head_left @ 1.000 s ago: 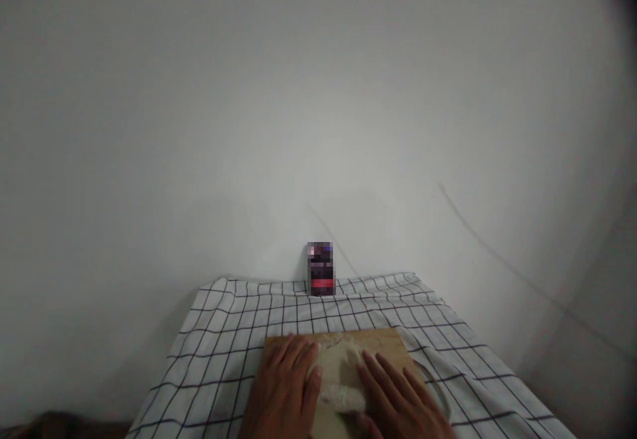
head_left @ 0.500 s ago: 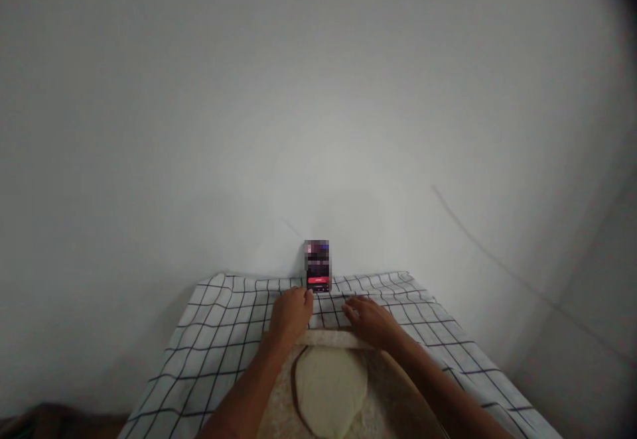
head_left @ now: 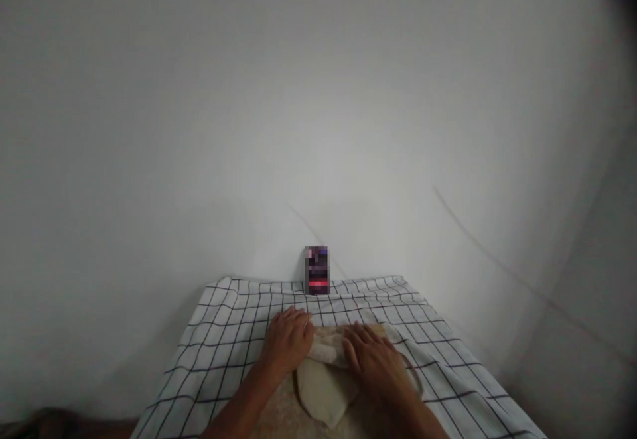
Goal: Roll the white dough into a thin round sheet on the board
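- Unclenched grip: the left hand and right hand lie with fingers extended over a pale, flour-dusted cylindrical rolling pin, one toward each end, neither wrapped fully around it.
- Under the hands, the pin lies crosswise over the far part of the light-brown wooden board.
- Flat, cream-coloured dough rests on the middle of the board, its far edge meeting the pin, its near end tapering.
- White cloth with a black grid spreads around the board.
- Beyond the board's far edge, a dark rectangular phone, its picture pixelated, stands upright near the whitish wall.
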`<state>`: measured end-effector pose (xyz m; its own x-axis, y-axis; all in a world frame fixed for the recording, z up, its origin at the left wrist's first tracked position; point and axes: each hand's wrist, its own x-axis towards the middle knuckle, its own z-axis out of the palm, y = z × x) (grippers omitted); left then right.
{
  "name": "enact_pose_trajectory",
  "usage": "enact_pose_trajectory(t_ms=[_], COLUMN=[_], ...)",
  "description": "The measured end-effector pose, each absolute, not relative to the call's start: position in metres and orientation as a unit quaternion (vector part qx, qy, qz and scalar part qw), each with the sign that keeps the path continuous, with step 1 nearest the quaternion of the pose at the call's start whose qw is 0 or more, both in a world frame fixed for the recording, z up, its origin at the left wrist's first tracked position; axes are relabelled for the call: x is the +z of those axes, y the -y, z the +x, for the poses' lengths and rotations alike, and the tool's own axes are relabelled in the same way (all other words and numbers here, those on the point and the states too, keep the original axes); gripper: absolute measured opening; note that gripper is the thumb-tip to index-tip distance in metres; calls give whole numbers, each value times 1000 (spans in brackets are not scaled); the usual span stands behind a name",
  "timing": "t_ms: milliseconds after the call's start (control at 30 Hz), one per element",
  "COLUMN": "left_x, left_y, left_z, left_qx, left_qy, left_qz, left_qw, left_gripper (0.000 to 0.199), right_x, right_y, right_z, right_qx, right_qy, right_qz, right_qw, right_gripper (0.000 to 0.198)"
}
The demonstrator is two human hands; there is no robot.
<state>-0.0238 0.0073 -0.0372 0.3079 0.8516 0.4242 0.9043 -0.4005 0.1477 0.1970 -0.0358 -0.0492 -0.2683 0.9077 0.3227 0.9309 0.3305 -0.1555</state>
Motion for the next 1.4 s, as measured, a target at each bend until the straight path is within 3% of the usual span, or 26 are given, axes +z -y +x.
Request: enact_pose_trajectory(t_ms=[200,500,733,933,1067,1400], left_x=[-46,-39,-41,-38,-38,-26], left_y=[37,91,94,47,7,-48], left_z=[-38,-63,-70,-42,-24,-4], left_qx=[-254,-254,-245,-216,-189,-133], left_qy=[501,492,479,490,540,566], left_qz=[-824,-833,-843,-843,-818,-810], left_qw=[71,8,3,53,58,73], left_gripper=[41,40,41,43,41,38], right_x=[-73,-103,-91,-41,-15,-16], right_y=[80,122,139,101,60,-18], right_z=[188,190,179,191,202,214], right_qx=[-37,-8,-24,-37,13,22], right_qy=[785,821,805,763,764,736], right_qz=[-598,-531,-544,-603,-618,-660], right_qw=[161,207,236,230,185,150], right_gripper=[49,49,49,40,47,46])
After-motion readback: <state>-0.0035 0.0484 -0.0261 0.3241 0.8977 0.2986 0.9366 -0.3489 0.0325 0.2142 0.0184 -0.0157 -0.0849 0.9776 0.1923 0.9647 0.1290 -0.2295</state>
